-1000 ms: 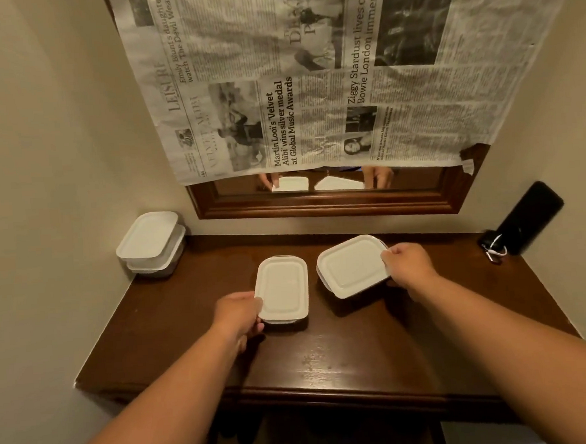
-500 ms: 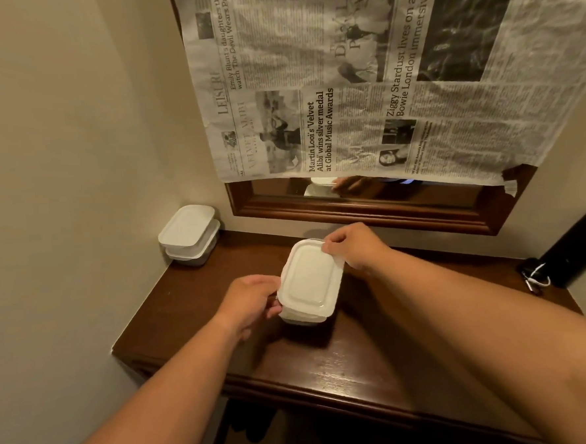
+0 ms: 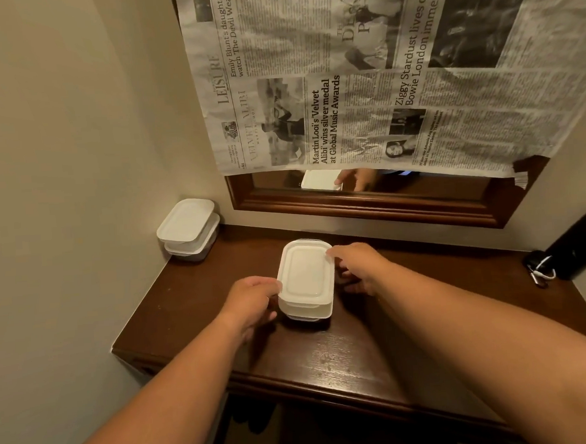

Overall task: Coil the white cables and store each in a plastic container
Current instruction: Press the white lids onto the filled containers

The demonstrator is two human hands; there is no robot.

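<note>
The left hand grips the left side of the stack. Its thumb lies on the rim of the upper lid and its fingers curl round the side below. The right hand holds the right side of the same stack, with the thumb at the far right corner of the lid and the fingers curled down along the wall. The stack is two white containers with lids, one on the other, and it stands on the middle of the table. The lids hide what is inside.

A second stack of two similar containers stands in the far left corner of the table, against the wall. Behind the table is a mirror, and a newspaper covers most of it. At the far right a black object leans on the wall, with a small white loop just beside it.
</note>
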